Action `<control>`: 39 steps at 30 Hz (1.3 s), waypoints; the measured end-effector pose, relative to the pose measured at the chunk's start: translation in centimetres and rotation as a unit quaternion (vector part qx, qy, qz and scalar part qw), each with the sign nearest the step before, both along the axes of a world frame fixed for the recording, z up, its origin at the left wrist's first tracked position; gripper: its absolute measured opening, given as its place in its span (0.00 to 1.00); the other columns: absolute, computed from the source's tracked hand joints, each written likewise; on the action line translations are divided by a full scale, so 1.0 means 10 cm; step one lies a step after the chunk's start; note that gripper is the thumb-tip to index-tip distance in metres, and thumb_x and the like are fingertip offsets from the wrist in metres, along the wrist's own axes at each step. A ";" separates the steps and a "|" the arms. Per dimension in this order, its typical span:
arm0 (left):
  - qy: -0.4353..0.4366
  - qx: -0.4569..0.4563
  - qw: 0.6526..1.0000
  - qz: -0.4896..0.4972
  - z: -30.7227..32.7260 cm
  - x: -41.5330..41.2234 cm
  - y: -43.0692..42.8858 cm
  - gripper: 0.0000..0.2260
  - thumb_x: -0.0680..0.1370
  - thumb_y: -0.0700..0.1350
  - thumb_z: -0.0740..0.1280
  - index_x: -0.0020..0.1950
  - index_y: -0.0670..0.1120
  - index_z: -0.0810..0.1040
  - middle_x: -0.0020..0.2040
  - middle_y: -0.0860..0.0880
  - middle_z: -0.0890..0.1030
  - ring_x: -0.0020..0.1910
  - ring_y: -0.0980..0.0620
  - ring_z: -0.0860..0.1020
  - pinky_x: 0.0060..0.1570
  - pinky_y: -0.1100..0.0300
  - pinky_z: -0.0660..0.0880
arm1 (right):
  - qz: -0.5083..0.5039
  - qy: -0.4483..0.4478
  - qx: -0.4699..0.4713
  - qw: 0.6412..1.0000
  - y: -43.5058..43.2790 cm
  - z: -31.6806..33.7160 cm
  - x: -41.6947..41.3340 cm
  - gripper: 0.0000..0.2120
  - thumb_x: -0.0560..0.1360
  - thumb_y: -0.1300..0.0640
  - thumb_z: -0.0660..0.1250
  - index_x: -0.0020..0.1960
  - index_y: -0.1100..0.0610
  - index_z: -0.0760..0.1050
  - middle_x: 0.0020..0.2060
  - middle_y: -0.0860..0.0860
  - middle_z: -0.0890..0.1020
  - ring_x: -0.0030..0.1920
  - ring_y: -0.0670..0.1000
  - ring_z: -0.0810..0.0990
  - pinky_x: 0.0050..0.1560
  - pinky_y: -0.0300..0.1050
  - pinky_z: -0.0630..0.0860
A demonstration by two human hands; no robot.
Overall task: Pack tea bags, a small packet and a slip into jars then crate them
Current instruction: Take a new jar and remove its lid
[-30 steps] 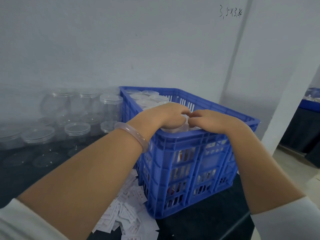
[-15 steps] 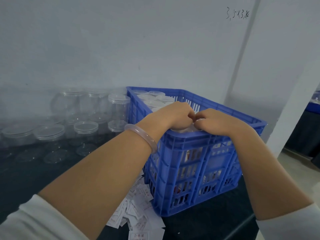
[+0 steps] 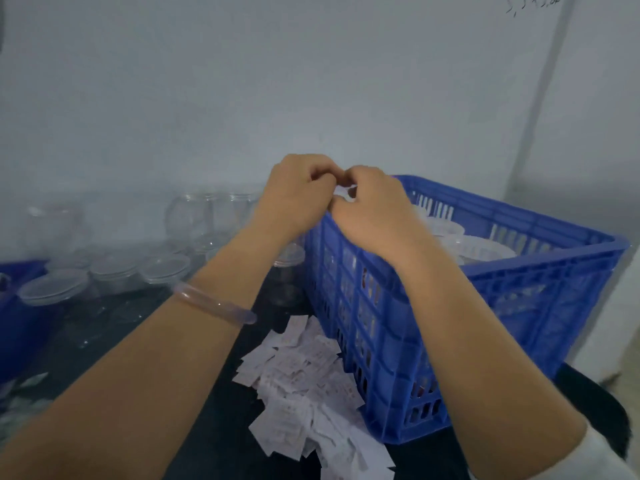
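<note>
Both grips, left hand and right hand, were curled nearly closed and met fingertip to fingertip above the near-left corner of the crate; whether they pinched anything could not be told. Largest item: the blue crate on the dark desk, already holding several lidded jars. Behind the left forearm, a group of clear jars stood by the wall, apparently unfilled. Beside the crate lay a heap of paper slips. Judged progress: part of the batch was crated, while many jars and slips remained to pack.
</note>
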State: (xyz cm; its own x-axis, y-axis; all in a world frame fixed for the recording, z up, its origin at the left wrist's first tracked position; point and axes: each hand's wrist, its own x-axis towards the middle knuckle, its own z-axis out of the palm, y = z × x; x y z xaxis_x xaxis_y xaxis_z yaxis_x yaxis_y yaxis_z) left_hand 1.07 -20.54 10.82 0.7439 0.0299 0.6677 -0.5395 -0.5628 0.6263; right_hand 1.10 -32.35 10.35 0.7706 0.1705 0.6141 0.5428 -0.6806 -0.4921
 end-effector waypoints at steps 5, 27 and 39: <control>0.067 -0.039 0.994 0.081 -0.50 0.11 0.72 0.16 0.75 0.32 0.60 0.51 0.48 0.83 0.46 0.55 0.82 0.43 0.69 0.77 0.43 0.79 0.69 | 0.098 0.117 0.062 0.986 0.79 -0.53 0.22 0.16 0.76 0.55 0.63 0.64 0.55 0.72 0.57 0.52 0.78 0.54 0.51 0.76 0.44 0.43 0.68; 0.227 -0.094 0.962 0.119 -2.16 0.39 1.79 0.24 0.78 0.40 0.65 0.72 0.54 0.66 0.63 0.56 0.71 0.54 0.64 0.72 0.46 0.78 0.68 | -0.140 0.018 -0.005 0.990 1.35 -0.94 1.72 0.30 0.73 0.43 0.72 0.66 0.60 0.67 0.67 0.61 0.69 0.67 0.61 0.67 0.63 0.54 0.70; 0.214 -0.068 0.973 0.052 -1.09 0.63 1.41 0.37 0.75 0.41 0.69 0.79 0.50 0.52 0.73 0.45 0.66 0.50 0.60 0.71 0.38 0.69 0.68 | -0.017 0.034 0.045 0.998 1.46 -0.93 1.37 0.25 0.70 0.49 0.76 0.58 0.57 0.67 0.60 0.56 0.69 0.53 0.55 0.72 0.49 0.44 0.69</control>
